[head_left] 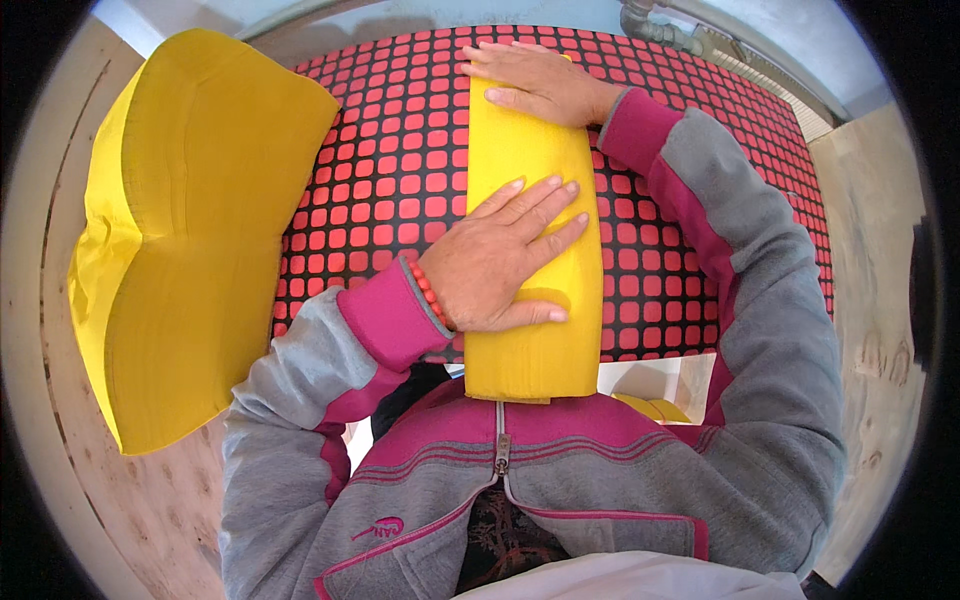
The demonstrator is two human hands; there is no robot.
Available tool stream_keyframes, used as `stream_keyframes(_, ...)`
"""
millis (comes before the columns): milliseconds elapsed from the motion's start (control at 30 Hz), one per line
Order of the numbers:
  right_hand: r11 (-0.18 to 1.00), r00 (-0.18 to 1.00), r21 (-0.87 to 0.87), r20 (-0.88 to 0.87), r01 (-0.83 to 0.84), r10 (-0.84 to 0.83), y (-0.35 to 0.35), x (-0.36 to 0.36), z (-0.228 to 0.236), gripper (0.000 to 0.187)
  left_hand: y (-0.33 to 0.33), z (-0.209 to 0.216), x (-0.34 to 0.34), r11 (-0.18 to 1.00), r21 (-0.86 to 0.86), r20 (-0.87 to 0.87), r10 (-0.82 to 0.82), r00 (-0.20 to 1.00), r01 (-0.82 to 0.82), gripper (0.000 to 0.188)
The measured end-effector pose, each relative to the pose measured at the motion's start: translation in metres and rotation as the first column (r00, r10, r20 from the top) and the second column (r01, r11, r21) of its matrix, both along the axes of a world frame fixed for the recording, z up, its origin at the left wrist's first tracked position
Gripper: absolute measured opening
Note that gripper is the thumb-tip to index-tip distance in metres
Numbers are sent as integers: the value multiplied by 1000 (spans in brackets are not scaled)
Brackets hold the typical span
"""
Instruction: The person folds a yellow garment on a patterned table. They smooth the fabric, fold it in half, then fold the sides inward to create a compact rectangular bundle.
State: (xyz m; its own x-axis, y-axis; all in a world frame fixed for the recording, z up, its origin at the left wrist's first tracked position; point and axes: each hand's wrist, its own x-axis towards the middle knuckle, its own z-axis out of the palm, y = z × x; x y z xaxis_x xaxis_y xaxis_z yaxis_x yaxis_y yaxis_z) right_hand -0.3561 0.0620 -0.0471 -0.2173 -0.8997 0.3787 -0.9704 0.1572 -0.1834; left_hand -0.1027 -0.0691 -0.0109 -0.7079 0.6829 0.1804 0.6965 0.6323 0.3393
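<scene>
Head view: a yellow strip (pixel 535 150) is touched by the spread left hand (pixel 500 260) and, toward twelve o'clock, the spread right hand (pixel 540 85). A yellow pile (pixel 210 220) is seen at nine o'clock.

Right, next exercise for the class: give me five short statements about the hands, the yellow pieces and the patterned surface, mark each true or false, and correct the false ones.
1. The left hand lies on the narrow yellow strip. True.
2. The right hand is nearer the person's body than the left hand. False: the right hand is farther away, at the strip's far end.
3. The patterned surface is red and black. True.
4. The larger yellow piece is right of the strip. False: it is on the left.
5. The red bead bracelet is beside the left hand. True.
</scene>
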Motion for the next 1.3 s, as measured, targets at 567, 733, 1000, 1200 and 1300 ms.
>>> stream_keyframes(567,986,981,75,-113,-148,156,35,86,7,48,0,-4,-4,996,-54,-110,-81,991,75,88)
stream_keyframes(733,995,972,-83,-231,-54,34,25,49,-12,51,3,-4,3,998,-63,-104,-29,994,22,87)
stream_keyframes(1000,950,949,-27,-50,310,-311,1,-5,-13,59,-3,3,31,995,-98,-64,24,998,-30,85)
stream_keyframes(1200,975,949,-10,-225,224,-220,7,-24,-26,61,-10,23,11,992,-116,-10,-51,999,49,68)
stream_keyframes(1300,969,960,31,-149,246,-239,8,-24,-25,64,13,19,-33,986,-143,-207,-116,971,88,61)
